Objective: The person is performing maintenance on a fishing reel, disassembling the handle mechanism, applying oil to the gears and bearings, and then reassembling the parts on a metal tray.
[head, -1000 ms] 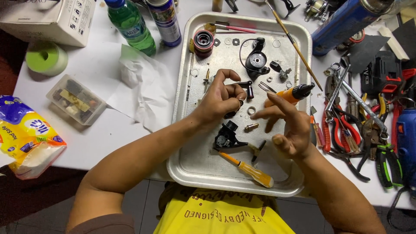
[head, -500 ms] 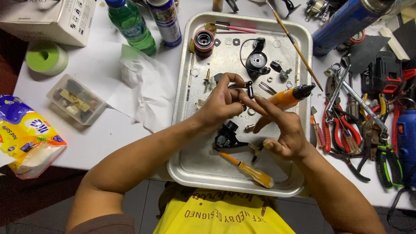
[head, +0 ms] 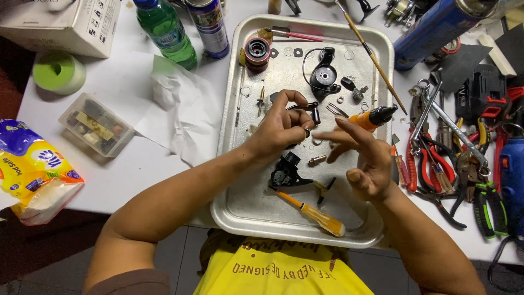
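Two hands [head: 327,142] pinch a small black metal part [head: 314,112] over a dented steel tray [head: 234,207].

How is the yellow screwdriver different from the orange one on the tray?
The yellow screwdriver lies near the tray's front edge, below both hands; the orange screwdriver lies farther up, just past the right hand. The yellow one has a clear yellow handle and a thin orange shaft; the orange one has a solid orange handle with a black end. Both lie flat on the tray, untouched.

white table [head: 125,169]: metal tray [head: 243,216], bottles [head: 166,30], pliers [head: 436,169], tape roll [head: 59,72].
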